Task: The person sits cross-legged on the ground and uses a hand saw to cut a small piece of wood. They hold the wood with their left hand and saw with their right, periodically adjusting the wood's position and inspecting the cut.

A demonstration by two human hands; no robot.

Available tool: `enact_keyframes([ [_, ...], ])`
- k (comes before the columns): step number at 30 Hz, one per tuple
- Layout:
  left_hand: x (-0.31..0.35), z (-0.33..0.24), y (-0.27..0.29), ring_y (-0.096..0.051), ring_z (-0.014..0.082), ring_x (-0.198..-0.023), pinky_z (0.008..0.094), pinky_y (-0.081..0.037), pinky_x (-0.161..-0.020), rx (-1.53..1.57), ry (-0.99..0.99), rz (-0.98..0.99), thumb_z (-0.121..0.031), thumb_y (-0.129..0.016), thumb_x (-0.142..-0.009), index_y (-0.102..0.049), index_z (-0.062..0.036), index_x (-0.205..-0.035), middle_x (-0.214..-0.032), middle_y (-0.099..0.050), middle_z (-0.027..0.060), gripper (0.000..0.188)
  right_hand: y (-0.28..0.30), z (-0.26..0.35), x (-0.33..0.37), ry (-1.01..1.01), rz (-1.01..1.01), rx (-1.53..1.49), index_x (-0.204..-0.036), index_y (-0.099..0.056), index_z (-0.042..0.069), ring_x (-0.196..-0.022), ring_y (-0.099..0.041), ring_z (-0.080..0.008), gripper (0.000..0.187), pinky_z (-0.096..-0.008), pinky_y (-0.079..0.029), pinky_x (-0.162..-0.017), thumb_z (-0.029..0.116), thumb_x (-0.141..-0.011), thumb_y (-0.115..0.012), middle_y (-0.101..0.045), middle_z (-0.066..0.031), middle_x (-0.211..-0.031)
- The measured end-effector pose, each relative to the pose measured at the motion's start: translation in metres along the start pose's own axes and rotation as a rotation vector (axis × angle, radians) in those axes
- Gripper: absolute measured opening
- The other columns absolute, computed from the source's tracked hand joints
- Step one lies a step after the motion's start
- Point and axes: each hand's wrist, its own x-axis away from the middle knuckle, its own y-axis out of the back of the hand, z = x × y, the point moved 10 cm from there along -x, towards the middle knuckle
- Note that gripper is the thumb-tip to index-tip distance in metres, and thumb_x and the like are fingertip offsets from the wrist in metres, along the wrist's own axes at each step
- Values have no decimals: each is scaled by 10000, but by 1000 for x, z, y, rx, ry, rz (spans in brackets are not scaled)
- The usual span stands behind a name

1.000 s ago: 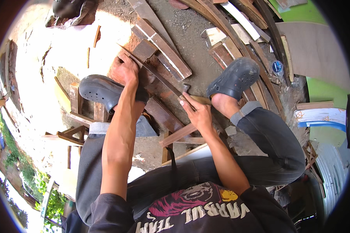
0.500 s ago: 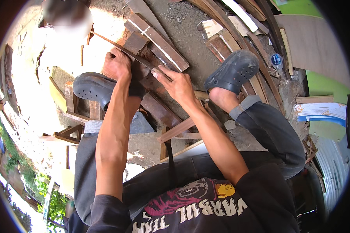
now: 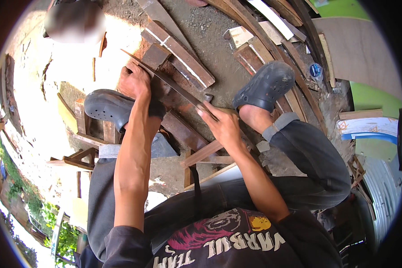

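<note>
A long, narrow, dark blade (image 3: 172, 85), shaped like a handsaw's, tapers toward its far-left tip; its teeth are not visible. My right hand (image 3: 221, 125) grips its near-right end, fingers wrapped round it. Close to the far part of the blade, my left hand (image 3: 135, 81) is closed in a fist; what it holds, if anything, is hidden. Beyond the blade stands a small brown wood block (image 3: 156, 56) beside a long brown beam (image 3: 181, 53) with a white stripe. Under and nearer than the blade lies a dark brown plank (image 3: 185, 129).
My feet in dark clogs flank the work, the left clog (image 3: 106, 107) beside my left wrist and the right clog (image 3: 265, 85) beyond my right hand. Curved wood strips (image 3: 295, 62) lie at the right, near a plastic cup (image 3: 316, 70). A small wooden frame (image 3: 78, 158) stands at the left.
My right hand has drawn the blade nearer and to the right, so its tip is now closer to my left hand. My left hand has stayed almost in place.
</note>
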Motion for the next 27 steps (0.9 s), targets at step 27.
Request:
enact_keyframes([
  [27, 4, 1, 1, -652, 429, -747, 521, -488, -752, 28, 12, 12, -483, -498, -962, -732, -37, -898, -795, -710, 232, 508, 9, -1, 10, -14, 21, -42, -1265, -673, -18, -799, -748, -355, 466, -409, -559, -705, 331, -959, -715, -668, -325, -907],
])
